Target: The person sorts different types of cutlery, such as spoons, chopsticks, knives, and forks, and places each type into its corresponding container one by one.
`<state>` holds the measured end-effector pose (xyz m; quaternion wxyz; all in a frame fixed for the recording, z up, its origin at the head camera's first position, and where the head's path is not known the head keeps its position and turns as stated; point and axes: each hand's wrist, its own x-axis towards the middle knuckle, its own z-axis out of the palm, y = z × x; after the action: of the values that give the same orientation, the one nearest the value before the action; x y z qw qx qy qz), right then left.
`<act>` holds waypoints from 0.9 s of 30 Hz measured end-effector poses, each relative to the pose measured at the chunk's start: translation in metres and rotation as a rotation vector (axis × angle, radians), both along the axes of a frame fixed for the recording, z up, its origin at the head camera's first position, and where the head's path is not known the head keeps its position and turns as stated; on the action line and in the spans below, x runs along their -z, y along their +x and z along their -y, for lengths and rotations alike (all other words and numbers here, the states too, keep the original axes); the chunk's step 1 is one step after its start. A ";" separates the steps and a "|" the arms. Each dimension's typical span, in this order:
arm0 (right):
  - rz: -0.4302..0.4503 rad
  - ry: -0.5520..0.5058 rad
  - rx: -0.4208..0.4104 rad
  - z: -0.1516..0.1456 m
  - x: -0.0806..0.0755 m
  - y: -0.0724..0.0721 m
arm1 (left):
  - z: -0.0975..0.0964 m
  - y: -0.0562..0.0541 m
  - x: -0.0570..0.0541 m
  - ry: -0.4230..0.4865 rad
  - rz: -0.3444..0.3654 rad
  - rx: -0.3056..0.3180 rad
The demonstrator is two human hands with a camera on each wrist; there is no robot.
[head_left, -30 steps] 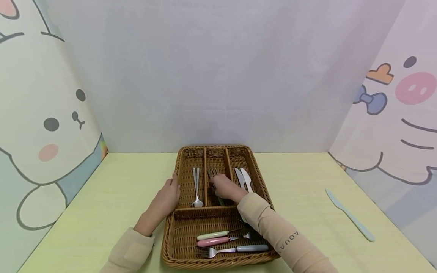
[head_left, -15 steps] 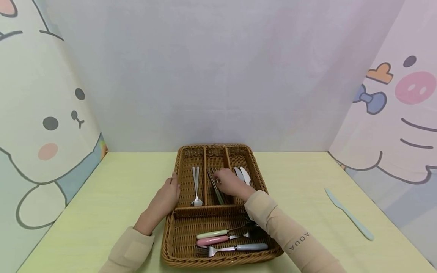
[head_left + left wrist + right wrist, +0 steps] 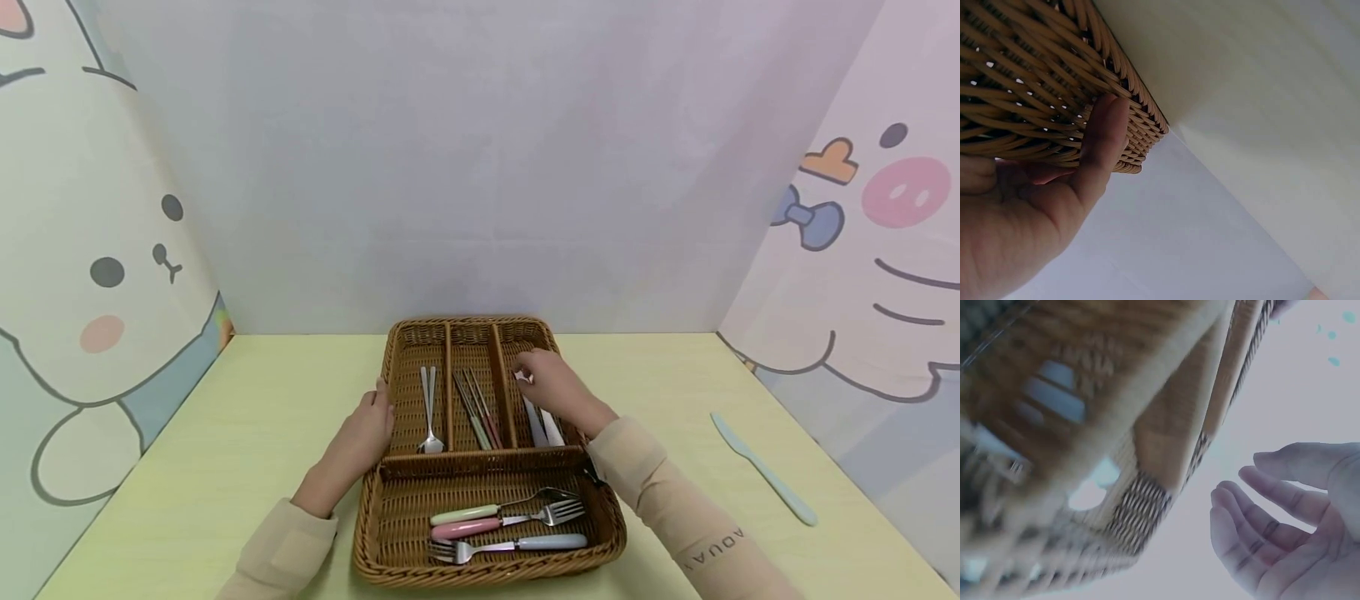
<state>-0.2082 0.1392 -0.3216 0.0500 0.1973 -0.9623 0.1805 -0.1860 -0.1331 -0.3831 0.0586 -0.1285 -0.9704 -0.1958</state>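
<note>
My left hand (image 3: 369,429) grips the left wall of a brown wicker cutlery basket (image 3: 619,533); in the left wrist view, a digit lies along the outer weave while others reach behind the rim. Over the back right compartment is my right hand (image 3: 551,379), its relaxed fingers holding nothing in the right wrist view. Beneath it lie two knives (image 3: 536,427), partly hidden by the hand. The middle compartment holds several slim chopsticks (image 3: 476,408) with green and red ends. Spoons (image 3: 431,442) rest in the left compartment.
Across the front compartment lie forks with green, pink (image 3: 467,528) and blue (image 3: 551,542) handles. A mint-green knife (image 3: 765,471) lies on the pale yellow table (image 3: 660,375) to the right. A pale curtain (image 3: 480,167) stands behind the basket.
My right hand has let go of the chopsticks and moved right, from the middle compartment to above the knives. The chopsticks now show side by side. My left hand stays at the basket.
</note>
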 end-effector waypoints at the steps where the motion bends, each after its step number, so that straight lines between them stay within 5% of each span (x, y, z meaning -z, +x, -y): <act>1: -0.009 -0.005 0.008 -0.006 -0.001 0.001 | 0.000 0.000 0.000 0.000 0.001 -0.001; 10: -0.021 -0.037 0.093 -0.061 -0.001 0.006 | 0.001 0.000 0.001 -0.020 -0.005 -0.009; 27: -0.019 -0.021 0.224 -0.158 0.035 0.022 | 0.001 -0.001 0.002 -0.012 -0.018 -0.006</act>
<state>-0.1864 0.2969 -0.3569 0.0809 0.0894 -0.9758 0.1822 -0.1867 -0.1337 -0.3851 0.0670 -0.1276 -0.9714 -0.1888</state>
